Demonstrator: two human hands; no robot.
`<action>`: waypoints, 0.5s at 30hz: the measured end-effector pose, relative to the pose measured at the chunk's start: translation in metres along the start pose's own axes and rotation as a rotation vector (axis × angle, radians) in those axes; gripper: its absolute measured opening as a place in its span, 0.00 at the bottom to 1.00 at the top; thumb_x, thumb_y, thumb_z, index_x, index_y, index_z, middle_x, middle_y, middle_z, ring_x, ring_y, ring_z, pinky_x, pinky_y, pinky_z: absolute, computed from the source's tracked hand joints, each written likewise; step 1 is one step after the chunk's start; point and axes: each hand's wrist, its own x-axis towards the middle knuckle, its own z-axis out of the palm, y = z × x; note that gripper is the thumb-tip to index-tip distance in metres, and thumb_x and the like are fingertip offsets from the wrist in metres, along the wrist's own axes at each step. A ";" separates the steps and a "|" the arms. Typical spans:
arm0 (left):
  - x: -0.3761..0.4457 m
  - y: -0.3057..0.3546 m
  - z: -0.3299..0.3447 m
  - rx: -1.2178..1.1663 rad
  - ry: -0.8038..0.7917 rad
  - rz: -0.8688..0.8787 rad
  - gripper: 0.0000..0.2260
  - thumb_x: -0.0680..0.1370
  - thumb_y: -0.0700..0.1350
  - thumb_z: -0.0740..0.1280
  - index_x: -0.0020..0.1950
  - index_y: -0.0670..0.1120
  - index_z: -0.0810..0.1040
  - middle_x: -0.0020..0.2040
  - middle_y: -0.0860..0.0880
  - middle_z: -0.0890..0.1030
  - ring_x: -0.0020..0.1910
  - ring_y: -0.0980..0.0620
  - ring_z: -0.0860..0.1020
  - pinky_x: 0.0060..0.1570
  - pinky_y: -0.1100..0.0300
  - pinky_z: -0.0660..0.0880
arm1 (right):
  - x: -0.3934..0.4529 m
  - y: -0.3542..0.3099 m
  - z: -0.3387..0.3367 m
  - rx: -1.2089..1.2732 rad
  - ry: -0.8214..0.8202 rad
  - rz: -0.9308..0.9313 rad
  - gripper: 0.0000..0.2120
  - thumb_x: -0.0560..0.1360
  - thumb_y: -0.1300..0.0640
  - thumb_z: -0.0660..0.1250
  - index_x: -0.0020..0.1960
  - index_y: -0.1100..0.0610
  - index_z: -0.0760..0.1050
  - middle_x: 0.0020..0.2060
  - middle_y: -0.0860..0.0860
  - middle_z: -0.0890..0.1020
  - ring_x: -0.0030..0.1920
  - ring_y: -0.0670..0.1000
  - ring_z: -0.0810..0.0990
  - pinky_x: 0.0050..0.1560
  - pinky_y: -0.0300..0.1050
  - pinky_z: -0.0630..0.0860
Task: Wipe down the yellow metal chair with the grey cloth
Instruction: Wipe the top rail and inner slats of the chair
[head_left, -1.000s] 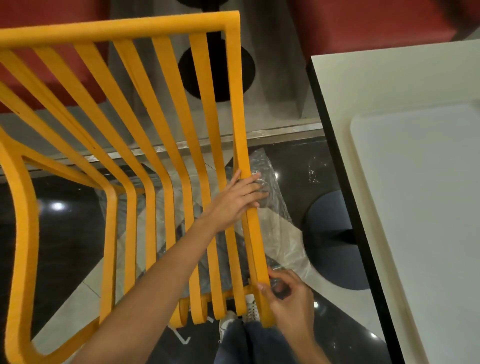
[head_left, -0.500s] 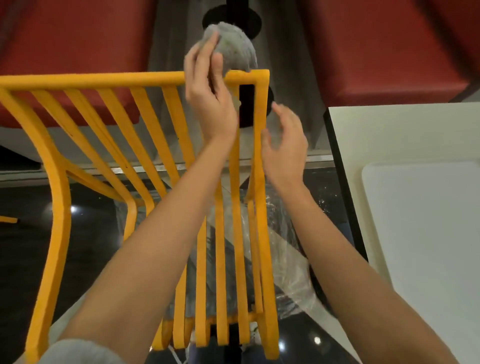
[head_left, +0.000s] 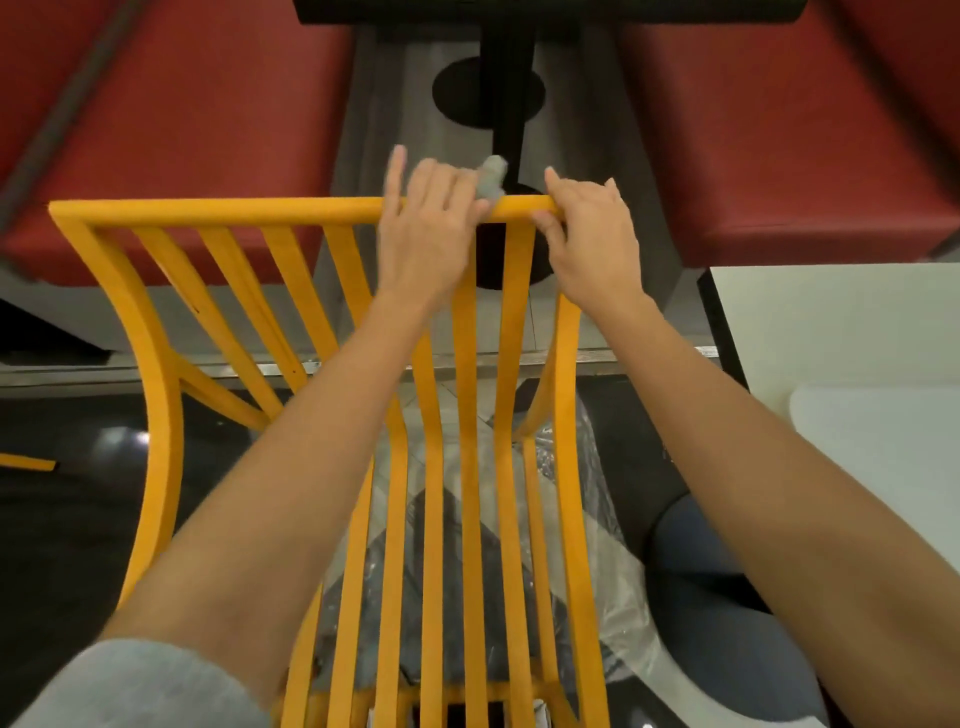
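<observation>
Hands are working at the top rail of the yellow metal chair (head_left: 234, 210), which is filling the middle of the head view with its slatted back running from that rail down toward the camera. The left hand (head_left: 423, 236) is lying over the rail near its right end, fingers curling across the bar and bunching the grey cloth (head_left: 491, 179) against it — only a small wad of the cloth is showing, poking out past the knuckles just above the rail, while the index finger is sticking up, blurred. The right hand (head_left: 589, 241) is gripping the same rail just beside the cloth, at the chair's right corner, its fingers wrapping over the top and its thumb tucking under. Both forearms are reaching forward over the slats, and a grey sleeve (head_left: 140, 686) is showing at the lower left. Beneath the slats a sheet of clear plastic (head_left: 613, 597) is lying crumpled over the dark glossy floor (head_left: 67, 545). Beyond the chair, red upholstered seats (head_left: 208, 114) are flanking a black table post (head_left: 506, 78), and a white table (head_left: 857, 364) with a dark edge is standing at the right.
</observation>
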 end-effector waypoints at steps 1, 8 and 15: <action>-0.010 -0.020 -0.002 -0.007 -0.024 -0.057 0.18 0.86 0.52 0.51 0.60 0.45 0.77 0.55 0.46 0.80 0.61 0.46 0.76 0.75 0.44 0.59 | -0.001 0.002 -0.001 -0.033 -0.007 -0.001 0.22 0.84 0.51 0.58 0.76 0.56 0.66 0.67 0.52 0.77 0.70 0.51 0.72 0.79 0.51 0.50; -0.012 -0.009 -0.009 -0.174 -0.058 -0.334 0.15 0.84 0.49 0.53 0.57 0.46 0.78 0.56 0.47 0.79 0.62 0.48 0.75 0.75 0.41 0.55 | -0.006 -0.058 0.035 -0.149 0.087 -0.133 0.21 0.83 0.58 0.56 0.75 0.58 0.68 0.71 0.54 0.74 0.74 0.54 0.69 0.79 0.55 0.52; -0.035 -0.071 -0.011 -0.220 -0.108 -0.203 0.17 0.86 0.49 0.52 0.69 0.47 0.73 0.64 0.47 0.76 0.72 0.47 0.68 0.75 0.41 0.44 | -0.008 -0.050 0.043 0.004 0.096 -0.107 0.20 0.84 0.56 0.57 0.75 0.56 0.68 0.70 0.53 0.75 0.73 0.53 0.70 0.78 0.51 0.58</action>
